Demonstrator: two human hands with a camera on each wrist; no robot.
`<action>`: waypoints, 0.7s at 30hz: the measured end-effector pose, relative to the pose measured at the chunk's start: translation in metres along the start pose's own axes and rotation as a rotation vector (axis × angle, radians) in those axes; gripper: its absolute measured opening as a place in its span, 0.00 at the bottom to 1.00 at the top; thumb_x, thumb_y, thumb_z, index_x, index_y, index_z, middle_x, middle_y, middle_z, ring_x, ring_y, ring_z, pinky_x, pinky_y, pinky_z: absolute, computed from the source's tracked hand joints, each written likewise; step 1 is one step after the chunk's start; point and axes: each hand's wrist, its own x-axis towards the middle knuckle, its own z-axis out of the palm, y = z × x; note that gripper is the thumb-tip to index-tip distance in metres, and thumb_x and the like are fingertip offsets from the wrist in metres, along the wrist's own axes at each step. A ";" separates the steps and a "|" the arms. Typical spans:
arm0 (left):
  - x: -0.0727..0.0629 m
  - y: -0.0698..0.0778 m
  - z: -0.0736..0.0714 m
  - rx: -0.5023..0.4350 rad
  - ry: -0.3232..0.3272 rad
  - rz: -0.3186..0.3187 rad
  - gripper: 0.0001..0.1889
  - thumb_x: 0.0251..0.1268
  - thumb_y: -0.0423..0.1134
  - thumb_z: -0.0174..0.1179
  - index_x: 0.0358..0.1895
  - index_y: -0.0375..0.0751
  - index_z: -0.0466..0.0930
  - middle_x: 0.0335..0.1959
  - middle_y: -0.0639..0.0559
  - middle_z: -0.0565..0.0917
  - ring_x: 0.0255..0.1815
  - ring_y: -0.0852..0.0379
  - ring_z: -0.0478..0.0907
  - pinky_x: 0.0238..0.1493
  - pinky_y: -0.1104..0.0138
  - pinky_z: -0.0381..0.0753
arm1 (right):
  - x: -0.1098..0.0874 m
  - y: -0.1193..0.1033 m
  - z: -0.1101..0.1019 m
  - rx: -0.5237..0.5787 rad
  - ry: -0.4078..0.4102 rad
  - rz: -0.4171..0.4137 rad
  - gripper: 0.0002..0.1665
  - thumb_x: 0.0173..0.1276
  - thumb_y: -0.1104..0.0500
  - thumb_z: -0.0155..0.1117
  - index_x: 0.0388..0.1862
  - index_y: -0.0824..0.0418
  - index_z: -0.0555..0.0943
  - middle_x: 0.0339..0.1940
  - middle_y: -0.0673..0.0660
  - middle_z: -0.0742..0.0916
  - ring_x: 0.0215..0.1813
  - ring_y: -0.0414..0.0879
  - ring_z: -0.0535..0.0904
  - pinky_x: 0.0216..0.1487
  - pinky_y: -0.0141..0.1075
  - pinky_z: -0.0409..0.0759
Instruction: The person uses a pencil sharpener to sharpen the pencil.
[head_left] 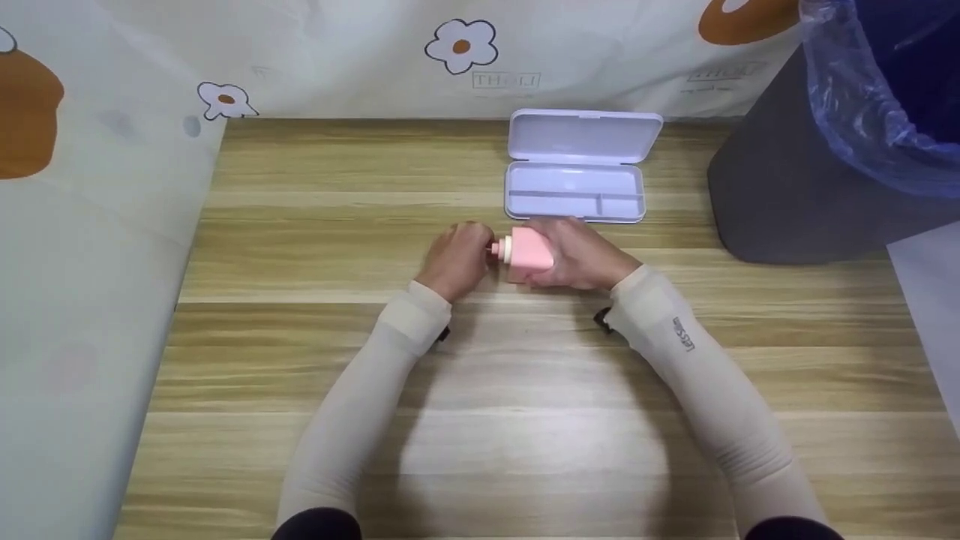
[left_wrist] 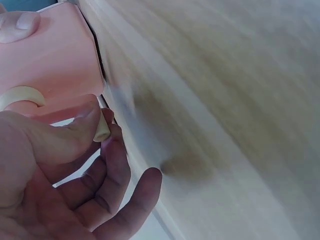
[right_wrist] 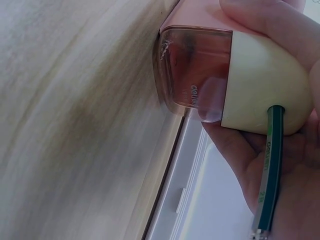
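A pink and cream crank pencil sharpener (head_left: 531, 251) lies between my two hands, low over the wooden tabletop. My right hand (head_left: 581, 255) grips its body from the right. In the right wrist view a green pencil (right_wrist: 272, 170) sticks into the hole of the cream face (right_wrist: 270, 80), beside the see-through shavings drawer (right_wrist: 197, 75). The left hand (head_left: 459, 259) is at the crank end; in the left wrist view its thumb and fingers pinch the small cream crank knob (left_wrist: 102, 131). The crank arm is mostly hidden behind the thumb.
An open lavender pencil case (head_left: 555, 206) stands just behind my right hand, its lid (head_left: 585, 139) raised toward the back. At the right is a grey bin (head_left: 780, 165) with a blue liner (head_left: 855, 120). A flower-patterned cloth (head_left: 337, 60) covers the back and left sides.
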 end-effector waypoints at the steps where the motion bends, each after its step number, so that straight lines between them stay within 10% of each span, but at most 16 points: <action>1: 0.000 0.000 0.000 -0.003 0.000 0.001 0.09 0.62 0.24 0.58 0.33 0.38 0.86 0.34 0.47 0.87 0.33 0.49 0.80 0.38 0.53 0.80 | 0.000 0.000 0.000 -0.002 0.000 0.004 0.32 0.47 0.60 0.83 0.51 0.63 0.79 0.37 0.53 0.84 0.38 0.49 0.78 0.40 0.42 0.77; 21: 0.004 -0.002 -0.006 0.004 -0.033 0.020 0.11 0.60 0.22 0.55 0.32 0.37 0.86 0.34 0.46 0.87 0.35 0.47 0.81 0.41 0.54 0.80 | 0.005 -0.007 -0.002 -0.090 -0.012 0.048 0.37 0.48 0.58 0.82 0.57 0.64 0.77 0.37 0.54 0.83 0.38 0.49 0.78 0.40 0.42 0.78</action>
